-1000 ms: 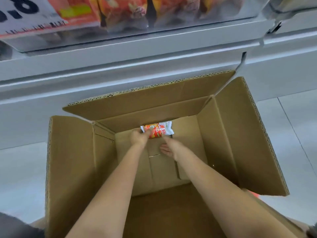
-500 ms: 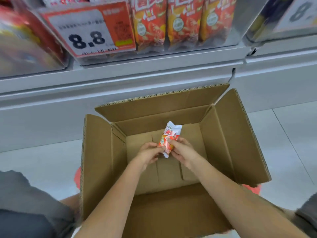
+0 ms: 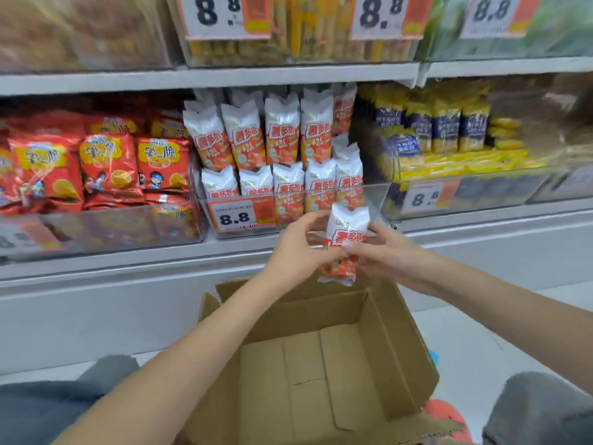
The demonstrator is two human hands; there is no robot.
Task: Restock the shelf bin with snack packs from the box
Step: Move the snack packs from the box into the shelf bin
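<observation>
Holding the last pack (image 3: 345, 242) between left hand (image 3: 296, 252) and right hand (image 3: 385, 255) before the nearly full bin (image 3: 378, 195); the box (image 3: 394, 358) below looks empty, leaving one placement

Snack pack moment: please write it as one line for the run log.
step: pack to bin | pack: held upright, both hands, above box | left hand: grips | right hand: grips | bin: not reached
</observation>
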